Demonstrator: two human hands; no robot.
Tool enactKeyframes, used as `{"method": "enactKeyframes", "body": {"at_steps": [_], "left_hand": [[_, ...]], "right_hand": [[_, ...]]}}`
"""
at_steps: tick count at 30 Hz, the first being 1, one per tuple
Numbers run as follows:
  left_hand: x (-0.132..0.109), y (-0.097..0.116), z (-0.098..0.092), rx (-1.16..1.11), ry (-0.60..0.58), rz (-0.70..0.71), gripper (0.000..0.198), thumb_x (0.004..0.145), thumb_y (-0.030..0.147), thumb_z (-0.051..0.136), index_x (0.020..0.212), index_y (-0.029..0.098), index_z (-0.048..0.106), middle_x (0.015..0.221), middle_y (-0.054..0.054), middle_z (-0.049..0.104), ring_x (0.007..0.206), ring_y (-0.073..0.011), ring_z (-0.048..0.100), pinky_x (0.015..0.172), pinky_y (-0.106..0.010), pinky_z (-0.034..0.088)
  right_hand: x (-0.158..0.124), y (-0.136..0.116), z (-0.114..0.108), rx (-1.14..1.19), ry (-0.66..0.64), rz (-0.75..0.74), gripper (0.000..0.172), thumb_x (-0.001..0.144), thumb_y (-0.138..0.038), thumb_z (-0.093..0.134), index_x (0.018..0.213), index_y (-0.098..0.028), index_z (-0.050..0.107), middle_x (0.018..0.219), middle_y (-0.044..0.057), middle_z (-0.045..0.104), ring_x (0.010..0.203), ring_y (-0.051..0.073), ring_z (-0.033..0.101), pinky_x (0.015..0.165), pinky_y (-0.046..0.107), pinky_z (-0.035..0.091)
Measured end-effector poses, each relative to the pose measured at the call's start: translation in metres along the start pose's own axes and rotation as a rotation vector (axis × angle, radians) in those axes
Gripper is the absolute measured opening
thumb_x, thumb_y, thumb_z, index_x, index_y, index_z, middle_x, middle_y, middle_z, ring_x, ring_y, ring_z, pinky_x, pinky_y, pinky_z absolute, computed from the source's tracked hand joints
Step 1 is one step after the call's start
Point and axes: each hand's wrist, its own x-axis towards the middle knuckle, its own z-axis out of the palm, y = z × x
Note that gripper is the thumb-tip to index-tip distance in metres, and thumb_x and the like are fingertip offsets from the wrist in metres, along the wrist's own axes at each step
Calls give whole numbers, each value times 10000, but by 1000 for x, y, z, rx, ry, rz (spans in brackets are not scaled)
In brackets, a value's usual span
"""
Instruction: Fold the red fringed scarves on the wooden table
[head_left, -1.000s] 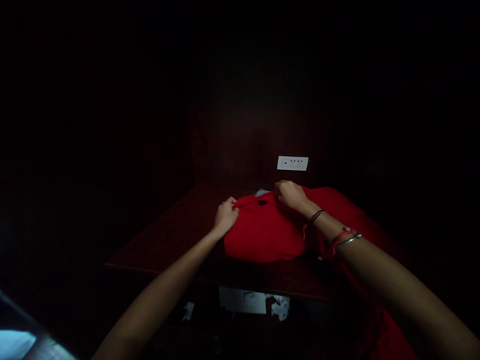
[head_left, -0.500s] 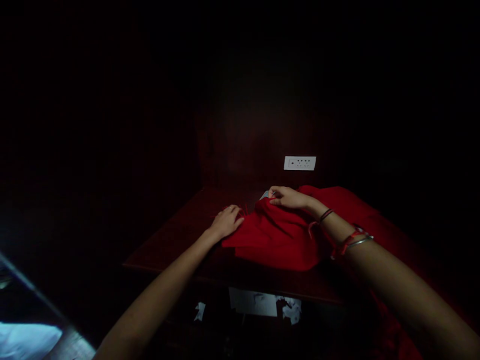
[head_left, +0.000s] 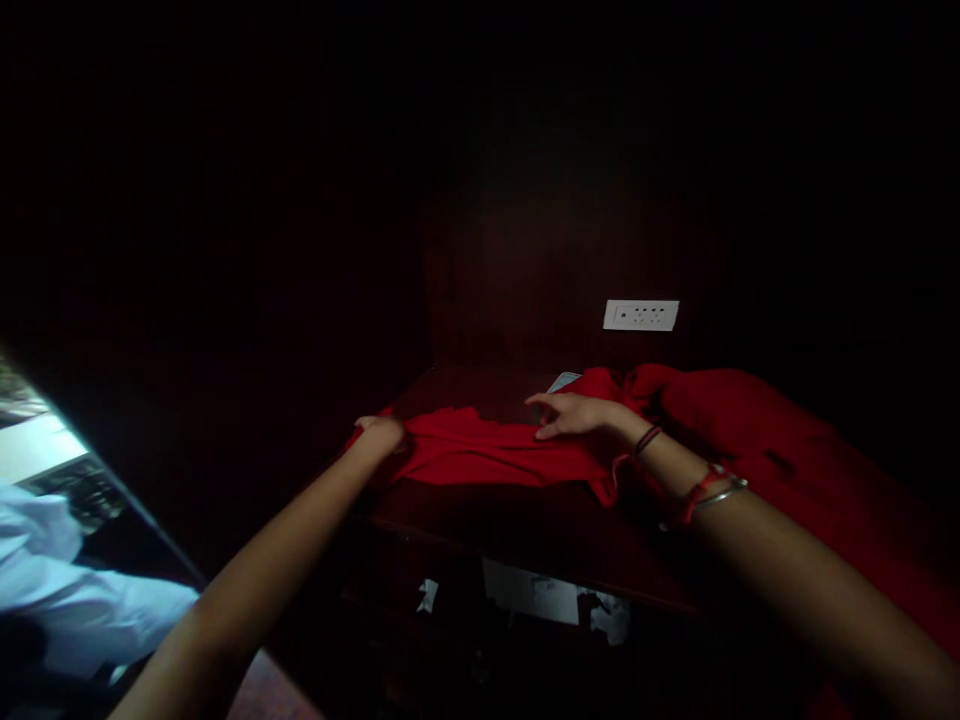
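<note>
A red cloth [head_left: 487, 455] lies stretched and creased across the dark wooden desk [head_left: 465, 385]. My left hand [head_left: 382, 434] is closed around its left end, with the fingers partly hidden. Over the cloth's right part is my right hand [head_left: 576, 412], its index finger stretched out and its thumb apart, low over or touching the fabric. Just behind the right hand a flat, pale-faced object [head_left: 564, 382] shows, partly covered by red fabric.
More red fabric [head_left: 742, 420] is heaped along the right side. A white wall socket [head_left: 641, 315] is on the back panel. Papers [head_left: 532, 590] sit under the desktop. At the left, beyond a slanting edge, is a pale blue sleeve [head_left: 97, 605] of another person. Much is dark.
My left hand has moved left and closed on the cloth, which is now drawn out in that direction. My right hand has let go of its fold, and the view has shifted left.
</note>
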Motion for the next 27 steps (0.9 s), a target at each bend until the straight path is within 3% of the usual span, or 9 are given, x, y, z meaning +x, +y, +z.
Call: {"method": "enactKeyframes", "body": {"at_steps": [2, 6, 10, 13, 15, 18, 21, 24, 27], "left_hand": [[3, 21, -3, 51, 12, -5, 277, 694, 287, 532, 908, 119, 583, 992, -194, 557, 995, -355, 455, 781, -512, 332], [17, 64, 4, 63, 2, 456, 481, 729, 240, 466, 1198, 251, 359, 1307, -63, 302, 1176, -214, 284, 915, -360, 278], [35, 67, 8, 56, -106, 547, 382, 668, 151, 500, 1042, 228, 505, 1083, -42, 524, 990, -167, 468, 833, -254, 345], [44, 49, -15, 62, 173, 446, 175, 709, 129, 425, 801, 150, 573, 870, -54, 558, 834, -150, 510, 761, -233, 367], [47, 38, -38, 28, 392, 376, 215, 768, 149, 344, 798, 97, 550, 861, -74, 522, 840, -153, 489, 770, -245, 354], [48, 30, -61, 7, 488, 364, 270, 801, 160, 281, 921, 56, 500, 985, -106, 462, 942, -175, 431, 830, -281, 317], [50, 36, -45, 27, 369, 442, 374, 720, 258, 482, 1069, 125, 445, 1166, -88, 389, 1040, -186, 382, 862, -267, 310], [51, 45, -4, 70, 55, 463, 632, 630, 343, 585, 1197, 216, 335, 1255, -67, 353, 1113, -222, 342, 877, -321, 306], [52, 51, 18, 114, -113, 473, 379, 685, 287, 518, 1059, 232, 481, 1074, -28, 533, 979, -180, 478, 824, -270, 344]], "right_hand": [[10, -18, 11, -197, -3, 43, 686, 614, -268, 626, 1223, -110, 350, 1112, 154, 508, 965, 221, 505, 764, 271, 410], [15, -24, 23, -440, 28, 217, 401, 640, -139, 556, 1036, -77, 538, 973, 197, 576, 884, 283, 547, 678, 331, 431], [4, 1, 10, -470, 141, 226, 232, 712, -146, 453, 888, -97, 596, 893, 161, 599, 827, 229, 570, 637, 263, 421], [-3, 21, -12, -500, 381, 220, 222, 736, -173, 420, 890, -135, 574, 918, 126, 583, 832, 201, 556, 645, 243, 403], [-3, 29, -25, -508, 506, 232, 224, 739, -181, 413, 909, -153, 556, 927, 109, 572, 817, 190, 550, 630, 236, 393], [1, 33, -33, -529, 576, 237, 239, 765, -218, 385, 932, -167, 549, 916, 95, 568, 815, 183, 537, 627, 232, 376], [5, 29, -28, -575, 547, 206, 286, 805, -272, 331, 904, -167, 577, 916, 95, 562, 803, 182, 533, 638, 244, 364], [4, 24, -19, -635, 546, 149, 325, 824, -289, 302, 885, -172, 599, 904, 90, 556, 791, 189, 525, 638, 264, 356], [-3, 23, -15, -676, 589, 55, 319, 832, -295, 309, 923, -192, 597, 907, 78, 552, 835, 193, 496, 668, 275, 348]]}}
